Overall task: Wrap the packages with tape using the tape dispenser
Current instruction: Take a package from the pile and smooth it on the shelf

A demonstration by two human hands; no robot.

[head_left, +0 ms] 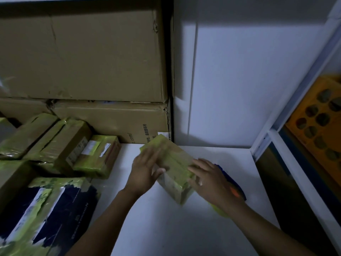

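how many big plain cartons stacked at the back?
2: the upper carton sits on the lower carton, at back left behind the taped packages. More may lie out of frame.

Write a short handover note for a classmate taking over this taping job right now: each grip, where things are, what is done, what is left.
Left grip: fingers flat on top of the package, thumb against its near face.
Right grip: fingers spread on the package's right edge; the blue tape dispenser is partly hidden by the palm, unclear whether held.
The package stands on the white table, yellow-green tape across its top.
Done: a pile of taped packages sits at the left.
Left: probably press this tape down, check for bare faces, add it to the pile.
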